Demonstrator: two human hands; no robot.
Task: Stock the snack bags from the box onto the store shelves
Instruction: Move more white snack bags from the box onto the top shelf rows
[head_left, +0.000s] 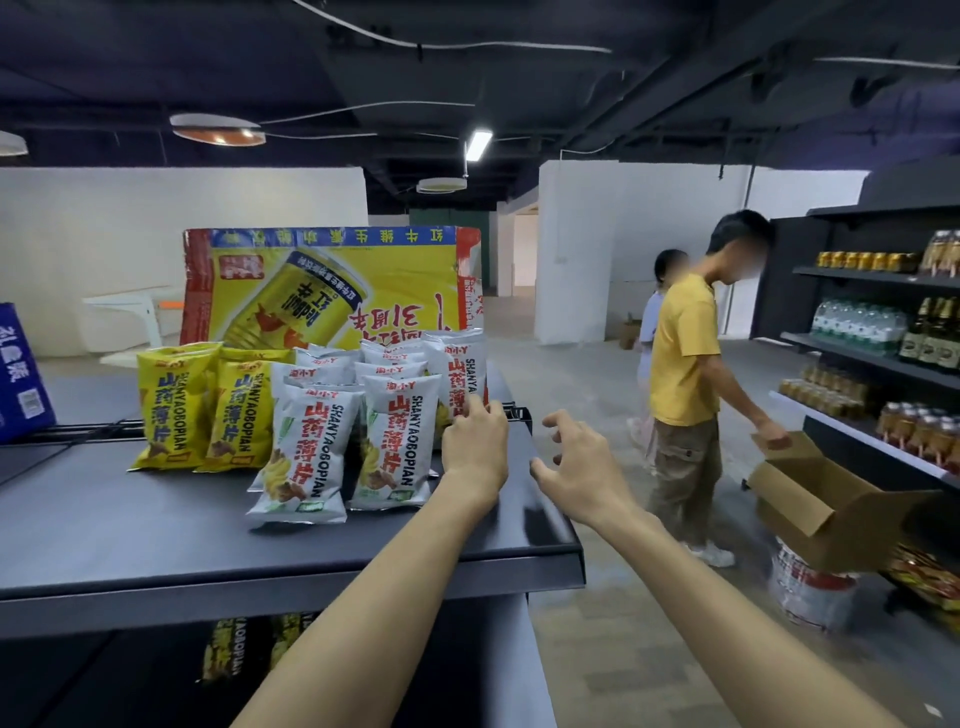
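head view. a dark shelf top (156, 519) carries the snack bags. two yellow snack bags (176, 405) stand upright side by side at the left. a cluster of white snack bags (306, 452) stands just right of them in rows, touching one another. behind both groups an upside-down printed carton (332, 280) in yellow and red stands on the shelf top. the left hand (475, 441) reaches over the shelf top with its back to the camera. its fingers (480, 410) lie pressed together, tips against the rightmost white bag (462, 371). the thumb is hidden, so it cannot be told whether the bag is pinched. the right hand (574, 467) hovers above the shelf top's right edge, fingers spread and loosely bent, holding nothing. more yellow bags (234, 649) show dimly on the lower shelf beneath. a blue box (21, 374) sits at the far left. across the aisle a person in a yellow shirt (680, 353) has a hand on a flap of an open cardboard box (831, 504), beside side shelves (883, 358) of bottles. a white bucket (810, 592) stands below the cardboard box.
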